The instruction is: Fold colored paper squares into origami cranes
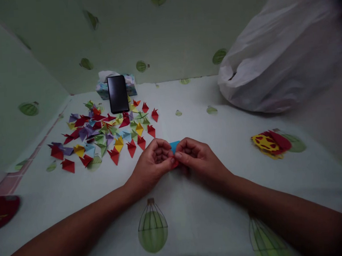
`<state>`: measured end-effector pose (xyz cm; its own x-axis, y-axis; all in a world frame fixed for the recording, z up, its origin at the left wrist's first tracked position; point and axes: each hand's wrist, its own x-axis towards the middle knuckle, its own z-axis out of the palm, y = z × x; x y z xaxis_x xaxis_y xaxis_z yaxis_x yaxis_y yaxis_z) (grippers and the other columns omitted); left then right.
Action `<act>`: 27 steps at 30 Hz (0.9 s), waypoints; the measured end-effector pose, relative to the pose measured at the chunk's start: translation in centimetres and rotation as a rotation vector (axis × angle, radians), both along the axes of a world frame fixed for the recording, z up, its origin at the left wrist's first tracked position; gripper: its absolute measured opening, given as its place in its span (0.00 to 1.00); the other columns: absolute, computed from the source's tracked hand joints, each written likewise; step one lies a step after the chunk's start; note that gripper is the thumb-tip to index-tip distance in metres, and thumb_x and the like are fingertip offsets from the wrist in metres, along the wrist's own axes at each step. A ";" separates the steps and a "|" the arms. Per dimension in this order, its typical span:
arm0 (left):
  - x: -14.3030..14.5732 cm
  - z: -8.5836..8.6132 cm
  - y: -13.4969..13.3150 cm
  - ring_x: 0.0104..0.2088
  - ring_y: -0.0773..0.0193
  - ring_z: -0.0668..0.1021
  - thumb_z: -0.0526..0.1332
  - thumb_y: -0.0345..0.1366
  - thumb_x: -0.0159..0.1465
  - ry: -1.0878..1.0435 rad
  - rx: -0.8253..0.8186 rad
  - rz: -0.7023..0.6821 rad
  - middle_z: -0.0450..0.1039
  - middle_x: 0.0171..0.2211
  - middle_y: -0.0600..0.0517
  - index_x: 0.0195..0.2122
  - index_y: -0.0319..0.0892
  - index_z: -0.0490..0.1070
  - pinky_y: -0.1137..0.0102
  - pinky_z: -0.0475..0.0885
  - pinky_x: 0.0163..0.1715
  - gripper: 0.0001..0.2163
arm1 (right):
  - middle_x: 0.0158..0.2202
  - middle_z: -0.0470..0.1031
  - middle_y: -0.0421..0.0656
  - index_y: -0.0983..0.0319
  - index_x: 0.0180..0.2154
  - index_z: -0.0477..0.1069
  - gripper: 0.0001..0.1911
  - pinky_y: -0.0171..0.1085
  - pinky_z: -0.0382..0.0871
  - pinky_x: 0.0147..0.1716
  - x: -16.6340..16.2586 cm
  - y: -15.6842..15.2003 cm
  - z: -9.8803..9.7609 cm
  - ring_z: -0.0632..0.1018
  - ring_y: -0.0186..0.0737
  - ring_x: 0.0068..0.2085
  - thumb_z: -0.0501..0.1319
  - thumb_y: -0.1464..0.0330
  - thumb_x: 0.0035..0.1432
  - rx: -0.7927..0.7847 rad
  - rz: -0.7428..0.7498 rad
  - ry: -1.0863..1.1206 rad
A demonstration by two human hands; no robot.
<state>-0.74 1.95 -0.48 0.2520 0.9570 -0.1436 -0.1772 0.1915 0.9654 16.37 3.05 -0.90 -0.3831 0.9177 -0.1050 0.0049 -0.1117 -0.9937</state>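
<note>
My left hand (158,155) and my right hand (197,155) meet at the middle of the table, thumbs close together. Both pinch a small piece of folded paper (174,146) between their fingertips. A blue part of it shows above the thumbs and a bit of red below; the fingers hide most of its shape. Just left of my left hand lie many small folded paper cranes (108,133) in red, yellow, green, purple and blue, some overlapping.
Behind the cranes a dark phone (118,94) leans upright against a tissue box (102,89). A big white plastic bag (271,65) stands at the back right. Red and yellow cut-out pieces (267,142) lie at the right, and a red object (5,211) at the left edge.
</note>
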 end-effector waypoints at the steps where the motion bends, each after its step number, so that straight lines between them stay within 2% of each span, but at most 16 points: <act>1: 0.0 0.0 0.0 0.31 0.71 0.74 0.70 0.33 0.54 0.001 0.009 -0.001 0.70 0.30 0.56 0.37 0.41 0.65 0.75 0.70 0.33 0.15 | 0.20 0.68 0.35 0.61 0.29 0.66 0.13 0.32 0.60 0.20 0.0 0.0 0.0 0.67 0.30 0.20 0.65 0.61 0.57 -0.010 0.007 -0.010; 7: -0.2 -0.1 0.1 0.31 0.70 0.76 0.70 0.35 0.57 -0.008 -0.004 -0.029 0.74 0.30 0.55 0.45 0.42 0.65 0.74 0.69 0.32 0.18 | 0.18 0.70 0.35 0.61 0.27 0.66 0.13 0.32 0.60 0.21 0.0 -0.2 0.0 0.69 0.30 0.20 0.63 0.62 0.59 0.028 -0.092 0.020; 13: -0.2 -0.1 0.1 0.32 0.69 0.76 0.68 0.34 0.58 -0.009 0.037 0.018 0.74 0.30 0.55 0.42 0.42 0.65 0.73 0.69 0.34 0.15 | 0.18 0.69 0.35 0.62 0.28 0.66 0.13 0.32 0.62 0.22 0.1 -0.1 -0.3 0.69 0.30 0.20 0.63 0.62 0.60 0.028 -0.101 0.056; 18: -0.2 -0.1 0.0 0.34 0.68 0.76 0.68 0.32 0.57 0.049 0.089 -0.001 0.73 0.32 0.54 0.41 0.42 0.66 0.73 0.71 0.36 0.13 | 0.24 0.71 0.35 0.61 0.32 0.67 0.12 0.31 0.61 0.19 0.0 0.2 -0.3 0.70 0.29 0.20 0.66 0.61 0.57 -0.044 -0.027 0.087; 23: -0.4 0.3 0.1 0.32 0.68 0.76 0.67 0.33 0.58 0.075 0.094 0.038 0.73 0.30 0.56 0.41 0.42 0.66 0.73 0.71 0.34 0.13 | 0.17 0.68 0.35 0.63 0.28 0.68 0.13 0.30 0.57 0.20 0.1 0.0 0.0 0.67 0.28 0.19 0.64 0.61 0.60 -0.059 -0.021 0.032; 27: -0.5 0.4 0.3 0.27 0.70 0.76 0.69 0.34 0.56 0.051 0.072 0.112 0.73 0.27 0.58 0.40 0.42 0.65 0.75 0.70 0.30 0.14 | 0.17 0.69 0.35 0.62 0.28 0.68 0.13 0.31 0.58 0.20 0.1 -0.1 -0.1 0.67 0.29 0.19 0.65 0.62 0.60 -0.096 -0.028 0.079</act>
<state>-1.21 2.21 -0.10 0.1369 0.9871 -0.0832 -0.1439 0.1029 0.9842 16.47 2.94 -0.98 -0.3677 0.9155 -0.1634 -0.0779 -0.2054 -0.9756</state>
